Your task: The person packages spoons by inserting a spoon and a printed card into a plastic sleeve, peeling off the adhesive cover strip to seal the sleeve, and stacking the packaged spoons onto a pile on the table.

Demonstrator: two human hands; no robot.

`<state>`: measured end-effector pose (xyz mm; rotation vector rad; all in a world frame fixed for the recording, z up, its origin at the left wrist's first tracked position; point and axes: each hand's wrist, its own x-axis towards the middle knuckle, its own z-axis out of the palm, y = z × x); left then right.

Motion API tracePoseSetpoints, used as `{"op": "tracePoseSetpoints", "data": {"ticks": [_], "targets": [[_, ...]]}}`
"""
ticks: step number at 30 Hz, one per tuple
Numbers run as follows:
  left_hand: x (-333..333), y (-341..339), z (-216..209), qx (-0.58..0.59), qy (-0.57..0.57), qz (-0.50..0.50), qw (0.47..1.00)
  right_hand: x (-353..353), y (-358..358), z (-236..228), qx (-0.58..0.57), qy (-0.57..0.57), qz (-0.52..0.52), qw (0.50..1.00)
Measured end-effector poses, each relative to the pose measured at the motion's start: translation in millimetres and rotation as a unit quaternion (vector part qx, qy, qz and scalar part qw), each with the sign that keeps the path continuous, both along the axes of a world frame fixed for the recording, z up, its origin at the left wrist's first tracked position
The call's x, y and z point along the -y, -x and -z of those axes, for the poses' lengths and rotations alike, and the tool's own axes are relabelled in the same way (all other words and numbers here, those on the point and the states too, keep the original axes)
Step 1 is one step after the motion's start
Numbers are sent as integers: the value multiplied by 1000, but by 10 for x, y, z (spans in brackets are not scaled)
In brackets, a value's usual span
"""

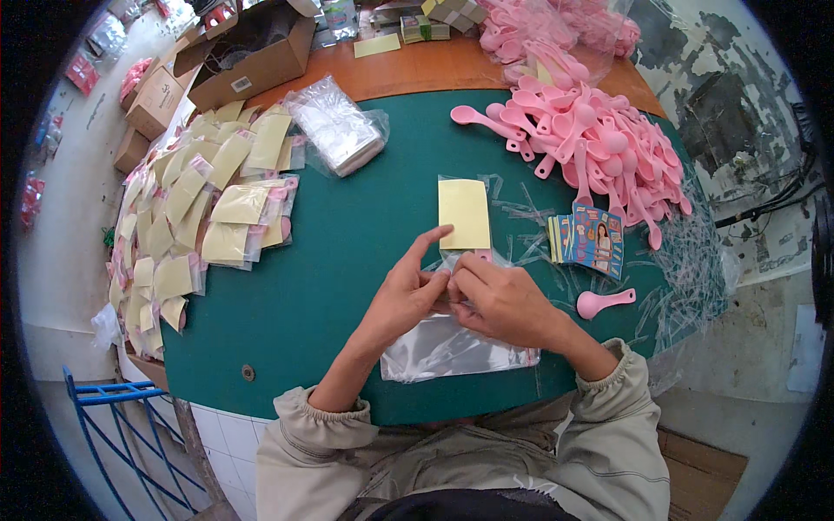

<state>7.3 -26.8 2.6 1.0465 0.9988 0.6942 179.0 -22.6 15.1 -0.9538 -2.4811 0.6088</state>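
- Head view, nearest: two beige sleeves come in from the lower edge, both forearms reaching over the green worktop.
- Under the wrists lies a stack of clear plastic bags, flat on the worktop.
- The left hand has its forefinger stretched out, the tip resting on the lower left corner of a yellow card in a clear bag; its other fingers curl in and pinch the bag's lower end.
- The right hand meets the left, its fingers pressed together on the same lower end of the bag, where a bit of pink shows.
- That bagged card lies at the worktop's middle, just beyond both hands.
- To the right, a single pink spoon lies apart, near a small stack of printed cards.
- Farther right, a large heap of pink spoons.
- To the left, a spread of finished packets with yellow cards.
- Beyond, another pile of clear bags, and at the far edge a cardboard box.
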Motion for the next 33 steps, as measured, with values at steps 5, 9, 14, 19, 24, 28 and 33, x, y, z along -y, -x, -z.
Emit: {"op": "tracePoseSetpoints", "data": {"ticks": [5,9,14,19,24,28,33], "targets": [[-97,6,-6,-37,-31,-112,993,-265,-314,-100,-269,214,30,938],[-96,37,18,33,-66,-141,987,-522,-445,-156,-624,311,207,686],[-63,-12,18,68,-45,-115,990,-448,-510,-46,-368,288,91,879],[-45,4,-24,68,-44,-101,992,-277,-241,67,-108,74,75,988],[-54,37,-118,-56,-108,-82,989,-342,-362,-18,-153,179,49,971],[-57,-8,-41,-240,-301,-7,923,-352,-400,44,-140,297,33,944],[-82,30,12,-174,-221,-57,958,-345,-346,-11,-254,454,81,850]]}}
